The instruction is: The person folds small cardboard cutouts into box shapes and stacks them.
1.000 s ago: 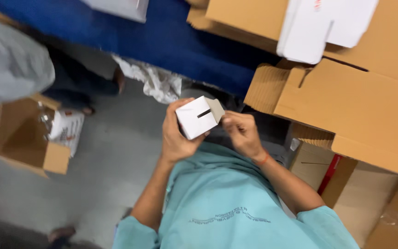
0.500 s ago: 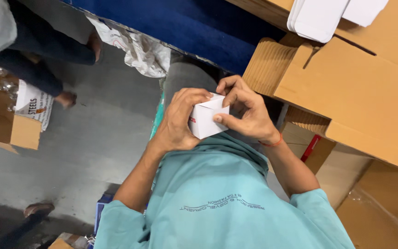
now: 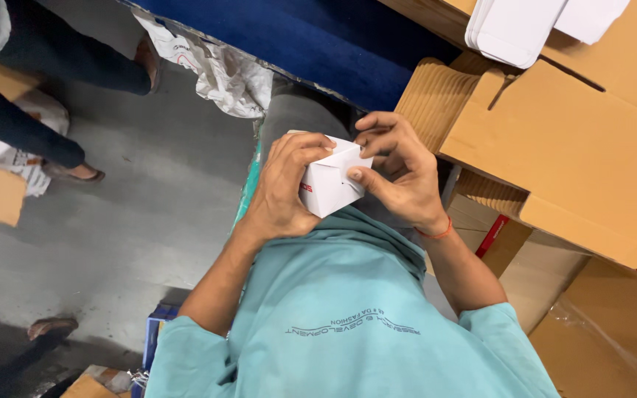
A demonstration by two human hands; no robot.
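We hold a small white carton box (image 3: 331,184) between both hands, in front of our chest and above the teal shirt (image 3: 348,309). Half a second ago the box was more covered by our fingers and sat a little lower; a second ago it was held higher and one open end was visible. Now the box is turned, and one white face with a small slit looks toward us. The flaps seem to be closed now, so we judge that the folding of this box is almost finished.

The left hand (image 3: 283,190) is clenched around the left side of the box, with the fingers curled over its top edge. The right hand (image 3: 399,171) touches the right side: the thumb presses on the face near the slit, and the other fingers are bent above the top corner. So both grips are grasping the same box.

To the right stands a big brown cardboard box (image 3: 554,140) with open flaps, and a stack of flat white cartons (image 3: 510,29) lies on top. Behind is a blue cloth (image 3: 318,44) and a crumpled white bag (image 3: 223,74). On the grey floor (image 3: 149,221) at the left, another person's leg (image 3: 31,125) and foot are near.
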